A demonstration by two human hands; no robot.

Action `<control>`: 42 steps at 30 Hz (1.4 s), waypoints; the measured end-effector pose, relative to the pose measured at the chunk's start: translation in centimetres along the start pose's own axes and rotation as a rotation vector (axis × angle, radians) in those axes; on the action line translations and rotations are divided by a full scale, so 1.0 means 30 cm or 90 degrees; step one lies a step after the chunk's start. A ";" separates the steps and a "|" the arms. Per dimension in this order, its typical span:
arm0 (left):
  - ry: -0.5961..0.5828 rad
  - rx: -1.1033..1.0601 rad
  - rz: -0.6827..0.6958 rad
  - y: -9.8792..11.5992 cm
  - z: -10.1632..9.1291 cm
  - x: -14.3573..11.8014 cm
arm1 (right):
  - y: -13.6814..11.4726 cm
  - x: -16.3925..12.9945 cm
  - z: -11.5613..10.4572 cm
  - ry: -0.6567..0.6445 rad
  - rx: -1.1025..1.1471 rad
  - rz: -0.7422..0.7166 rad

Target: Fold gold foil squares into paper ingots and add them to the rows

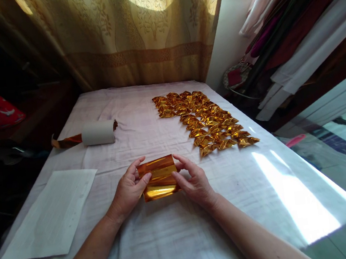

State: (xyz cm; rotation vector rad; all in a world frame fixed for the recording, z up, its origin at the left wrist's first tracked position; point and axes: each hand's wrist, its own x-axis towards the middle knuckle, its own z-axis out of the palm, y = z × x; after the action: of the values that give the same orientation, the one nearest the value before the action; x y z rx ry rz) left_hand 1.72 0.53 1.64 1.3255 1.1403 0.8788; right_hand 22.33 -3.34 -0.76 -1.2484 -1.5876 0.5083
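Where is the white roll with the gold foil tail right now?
In the head view the white roll lies on its side on the cloth-covered table, far left of centre, beyond the left hand and across from the folded gold pieces.

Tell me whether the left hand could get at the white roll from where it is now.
Probably yes: the left hand grips the gold foil sheet, and only bare cloth lies between it and the white roll, though it would first have to let go.
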 end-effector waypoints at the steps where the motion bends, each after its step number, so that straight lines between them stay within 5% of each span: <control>1: -0.001 0.004 -0.002 -0.007 -0.001 0.001 | 0.002 0.000 0.002 -0.002 0.001 0.001; 7: 0.058 0.114 0.094 -0.059 -0.015 0.010 | 0.004 0.006 0.007 0.026 0.007 0.002; 12: 0.303 0.361 0.453 -0.016 -0.014 -0.022 | 0.024 0.024 -0.002 0.118 0.050 0.065; 15: 0.192 0.457 0.586 0.013 0.014 -0.055 | 0.027 0.028 -0.003 0.140 0.064 0.075; 18: 0.080 0.527 0.575 0.013 0.050 -0.075 | 0.013 0.024 0.005 0.130 0.057 0.034; 26: 0.055 0.459 0.500 -0.023 0.070 -0.074 | -0.036 0.010 0.018 0.046 0.005 -0.118; 35: 0.104 0.294 0.257 -0.018 0.062 -0.070 | -0.059 0.005 0.011 -0.067 -0.030 -0.175; 42: 0.150 0.398 0.329 -0.010 0.044 -0.062 | -0.047 0.011 0.014 -0.039 -0.096 -0.214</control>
State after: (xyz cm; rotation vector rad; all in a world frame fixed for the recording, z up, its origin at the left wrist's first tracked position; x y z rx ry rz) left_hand 2.49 -1.64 1.43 2.1381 1.3406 1.1160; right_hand 21.31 -3.47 0.36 -1.0515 -1.8711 0.2178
